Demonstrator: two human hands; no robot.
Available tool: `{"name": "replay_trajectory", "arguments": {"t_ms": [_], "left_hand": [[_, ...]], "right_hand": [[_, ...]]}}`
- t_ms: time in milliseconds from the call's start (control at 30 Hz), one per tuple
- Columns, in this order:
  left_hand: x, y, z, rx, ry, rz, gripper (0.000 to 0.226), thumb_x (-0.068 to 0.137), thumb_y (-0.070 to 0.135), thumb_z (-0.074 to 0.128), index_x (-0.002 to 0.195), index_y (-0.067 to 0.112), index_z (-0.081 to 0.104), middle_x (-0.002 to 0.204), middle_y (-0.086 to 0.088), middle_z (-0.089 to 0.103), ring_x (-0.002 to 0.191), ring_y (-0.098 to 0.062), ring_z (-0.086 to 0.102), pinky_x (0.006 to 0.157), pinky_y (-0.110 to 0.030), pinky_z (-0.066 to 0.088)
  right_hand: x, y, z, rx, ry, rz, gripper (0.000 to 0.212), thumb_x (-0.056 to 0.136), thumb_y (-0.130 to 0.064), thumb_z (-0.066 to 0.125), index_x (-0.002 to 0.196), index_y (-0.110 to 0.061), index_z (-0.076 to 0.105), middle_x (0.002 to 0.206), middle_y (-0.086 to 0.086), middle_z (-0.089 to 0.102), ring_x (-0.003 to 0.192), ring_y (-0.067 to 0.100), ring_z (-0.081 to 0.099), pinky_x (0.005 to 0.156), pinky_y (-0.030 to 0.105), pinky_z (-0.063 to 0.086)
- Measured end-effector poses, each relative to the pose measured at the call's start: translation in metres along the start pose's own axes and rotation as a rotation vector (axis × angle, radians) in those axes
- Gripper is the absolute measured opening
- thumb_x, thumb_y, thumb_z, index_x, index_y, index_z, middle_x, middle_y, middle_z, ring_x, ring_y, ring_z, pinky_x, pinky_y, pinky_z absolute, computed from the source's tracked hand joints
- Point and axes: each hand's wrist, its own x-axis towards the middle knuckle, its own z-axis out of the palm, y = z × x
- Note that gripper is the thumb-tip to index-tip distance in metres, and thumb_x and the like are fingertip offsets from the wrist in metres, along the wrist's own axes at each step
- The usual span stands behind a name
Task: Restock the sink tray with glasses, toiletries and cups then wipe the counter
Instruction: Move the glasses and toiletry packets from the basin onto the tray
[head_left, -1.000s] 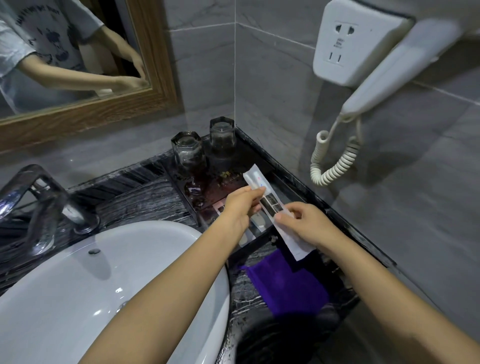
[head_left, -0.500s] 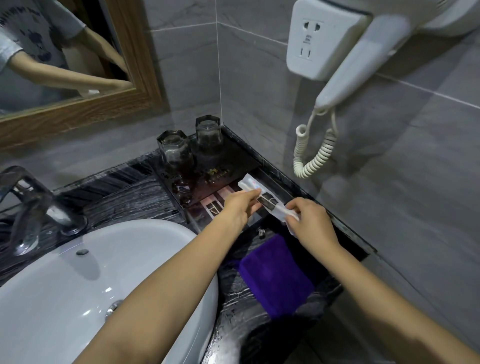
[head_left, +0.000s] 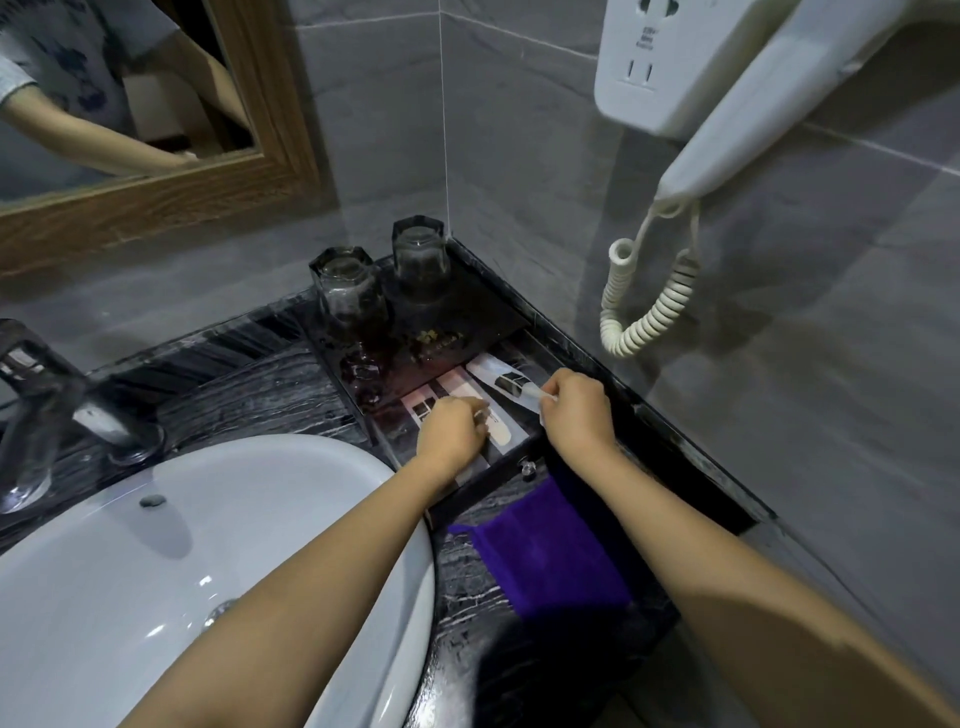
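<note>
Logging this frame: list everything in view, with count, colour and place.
tray: 1, dark, counter's back right corner
glasses: 2, clear, tray's far end
held packet: 1, white, rightmost at tray's near end
other packets: about 3, white and pinkish, beside it
cloth: 1, purple, on counter before the tray
counter: 1, black, veined
basin: 1, white, left
tap: 1, chrome, behind basin
mirror: 1, wood-framed, upper left
hair dryer: 1, white, coiled cord, right wall
left hand: fingers curled over the other packets; grip unclear
right hand: pinches the held packet
</note>
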Motion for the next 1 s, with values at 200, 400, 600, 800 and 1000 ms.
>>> {"name": "replay_trajectory", "arguments": {"t_ms": [200, 400, 600, 800, 1000], "left_hand": [[0.005, -0.010, 0.007, 0.269, -0.123, 0.205, 0.030, 0.088, 0.012, 0.049, 0.116, 0.009, 0.061, 0.127, -0.012, 0.057, 0.124, -0.029, 0.046, 0.104, -0.030, 0.033], [0.005, -0.013, 0.009, 0.276, -0.125, 0.209, 0.025, 0.088, 0.012, 0.046, 0.106, 0.008, 0.062, 0.126, -0.014, 0.056, 0.122, -0.030, 0.047, 0.101, -0.032, 0.036], [-0.003, -0.016, 0.011, 0.278, -0.116, 0.223, 0.026, 0.087, 0.012, 0.046, 0.108, 0.010, 0.061, 0.132, -0.010, 0.054, 0.124, -0.029, 0.046, 0.103, -0.033, 0.037], [-0.005, -0.012, 0.011, 0.292, -0.077, 0.238, 0.022, 0.089, 0.013, 0.042, 0.099, 0.009, 0.061, 0.111, -0.006, 0.062, 0.113, -0.025, 0.050, 0.096, -0.029, 0.037], [-0.004, -0.012, 0.010, 0.295, -0.084, 0.239, 0.028, 0.093, 0.015, 0.040, 0.108, 0.010, 0.063, 0.118, -0.005, 0.063, 0.117, -0.022, 0.048, 0.091, -0.027, 0.039]], "right_hand": [[0.024, -0.012, 0.026, -0.144, -0.038, 0.022, 0.016, 0.091, -0.008, 0.051, 0.102, -0.005, 0.064, 0.107, 0.015, 0.068, 0.100, 0.032, 0.063, 0.077, 0.034, 0.051], [0.044, -0.010, 0.037, -0.364, -0.155, -0.007, 0.021, 0.090, -0.012, 0.055, 0.109, -0.007, 0.063, 0.114, 0.015, 0.067, 0.105, 0.032, 0.063, 0.080, 0.034, 0.052], [0.055, -0.001, 0.034, -0.411, -0.282, -0.051, 0.030, 0.090, -0.032, 0.056, 0.105, -0.008, 0.066, 0.111, 0.014, 0.067, 0.102, 0.032, 0.063, 0.079, 0.035, 0.051], [0.060, 0.006, 0.025, -0.461, -0.376, -0.130, 0.024, 0.088, -0.027, 0.059, 0.101, -0.008, 0.066, 0.107, 0.015, 0.068, 0.098, 0.032, 0.064, 0.076, 0.035, 0.050], [0.056, 0.002, 0.032, -0.482, -0.335, -0.135, 0.017, 0.088, -0.005, 0.051, 0.097, -0.003, 0.065, 0.107, 0.018, 0.067, 0.100, 0.036, 0.064, 0.078, 0.035, 0.052]]}}
